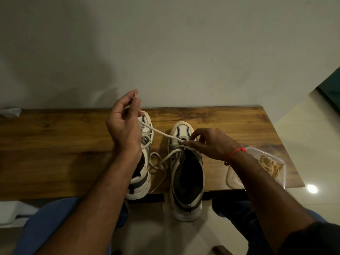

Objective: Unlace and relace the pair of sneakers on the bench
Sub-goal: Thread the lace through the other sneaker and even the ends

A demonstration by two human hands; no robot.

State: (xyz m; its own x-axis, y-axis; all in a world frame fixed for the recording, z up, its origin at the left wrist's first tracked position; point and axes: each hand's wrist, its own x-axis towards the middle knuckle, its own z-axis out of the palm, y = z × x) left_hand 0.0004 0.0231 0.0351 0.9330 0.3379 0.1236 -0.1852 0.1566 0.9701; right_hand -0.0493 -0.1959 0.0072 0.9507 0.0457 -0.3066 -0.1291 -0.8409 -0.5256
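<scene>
Two sneakers stand side by side on the bench (220, 126), toes toward its back edge and heels overhanging the front edge. The left sneaker (142, 162) is partly hidden by the left forearm. The right sneaker (185, 172) has its tongue area open, with lace only at the lowest eyelets.

The left hand (123, 124) is raised above the toe of the left sneaker, thumb and fingers pinching the lace (161, 133) near its tip. The lace runs taut from that pinch down to the right sneaker's front eyelets. The right hand (211, 142) rests over those eyelets, its fingertips pinching the lace there. The other lace end lies slack in loops between the sneakers.

Judged step: drawing the lace through a low eyelet of the right sneaker; unlacing or relacing cannot be told.

The next move calls for steadying the eyelet, keeping tension, and avoiding a snag on the slack loops.

A plastic tub (257, 168) sits at the bench's front right corner.
</scene>
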